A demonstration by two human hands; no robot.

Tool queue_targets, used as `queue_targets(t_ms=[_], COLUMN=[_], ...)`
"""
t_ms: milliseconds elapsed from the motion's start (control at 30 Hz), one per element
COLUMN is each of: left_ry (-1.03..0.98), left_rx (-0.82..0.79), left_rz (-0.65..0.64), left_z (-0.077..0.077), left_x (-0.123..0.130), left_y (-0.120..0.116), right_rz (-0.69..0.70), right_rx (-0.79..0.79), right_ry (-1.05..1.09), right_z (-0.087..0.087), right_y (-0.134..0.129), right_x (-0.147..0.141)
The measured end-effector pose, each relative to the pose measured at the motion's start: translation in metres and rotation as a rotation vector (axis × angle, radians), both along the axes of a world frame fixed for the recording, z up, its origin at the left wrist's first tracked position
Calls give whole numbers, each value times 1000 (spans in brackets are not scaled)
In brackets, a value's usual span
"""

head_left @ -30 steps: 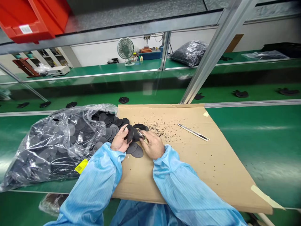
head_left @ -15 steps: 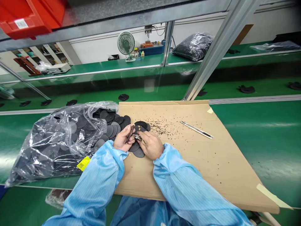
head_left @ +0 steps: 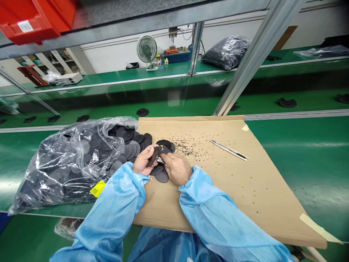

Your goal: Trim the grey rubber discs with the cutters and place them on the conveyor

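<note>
On the left, a clear plastic bag point(head_left: 62, 174), crinkled and glossy, lies on its side on the smooth green bench point(head_left: 297, 145), bulging with flat round black pieces; a square yellow label point(head_left: 97, 189) shows near its lower edge. From its mouth spills a pile of discs point(head_left: 129, 151), matte and thin, overlapping like coins. The left hand point(head_left: 142, 161), reaching in from the lower left in a shiny, finely striped blue sleeve point(head_left: 111, 207), is turned inward, thumb up, its fingers closed around a dark disc point(head_left: 152, 157) tilted almost on edge. Against or just beside that disc is the shiny metal head of small pliers point(head_left: 160, 160). The right hand point(head_left: 178, 169), knuckles up and fingers curled, is closed on the pliers; how far their jaws are apart is too small to tell. Loose discs point(head_left: 161, 177) lie below and between the hands, and a curved black piece point(head_left: 164, 142) lies beyond them. Farther right, black crumbs point(head_left: 188, 148) are scattered over tan cardboard point(head_left: 218, 193), along with a slim, straight white-and-black strip point(head_left: 229, 150); pale tape point(head_left: 316, 225) crosses the near right corner.
</note>
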State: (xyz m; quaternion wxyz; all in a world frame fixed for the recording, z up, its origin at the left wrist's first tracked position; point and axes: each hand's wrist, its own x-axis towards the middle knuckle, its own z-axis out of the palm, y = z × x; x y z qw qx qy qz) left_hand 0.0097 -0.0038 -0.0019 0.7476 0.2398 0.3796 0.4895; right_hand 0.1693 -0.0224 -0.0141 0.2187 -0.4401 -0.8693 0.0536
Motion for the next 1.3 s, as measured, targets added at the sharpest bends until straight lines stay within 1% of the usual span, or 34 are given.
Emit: queue_targets(t_ms=[133, 200, 267, 333, 400, 500, 567, 700, 833, 933, 1100, 1300], left_ry=[25, 17, -9, -23, -15, -31, -67, -86, -113, -140, -207, -226], left_rx=[13, 16, 20, 26, 28, 47, 67, 56, 75, 61, 64, 68], left_rz=[4, 7, 41, 118, 207, 299, 326, 349, 401, 410, 403, 305], left_z=[-2, -1, 1, 2, 1, -2, -4, -8, -12, -16, -17, -16], left_x=[1, 2, 2, 2, 0, -1, -1, -1, -4, -5, -4, -3], left_y=[0, 0, 0, 2, 4, 6, 7, 10, 13, 14, 16, 14], right_rz=[-19, -28, -54, -127, -231, -350, -379, -411, -421, -408, -458, -463], right_rx=[-54, -70, -60, -19, 22, 9, -63, -231, -324, -347, -331, -329], right_ry=[-71, -38, 58, 182, 293, 352, 288, 65, -83, -136, -111, -124], right_z=[3, 0, -6, -12, -16, -15, -9, 4, 8, 5, 2, -1], right_y=[-1, -1, 0, 3, 8, 22, 33, 56, 72, 76, 74, 73], right_x=[0, 0, 2, 6, 11, 17, 15, 5, -2, -3, -3, 7])
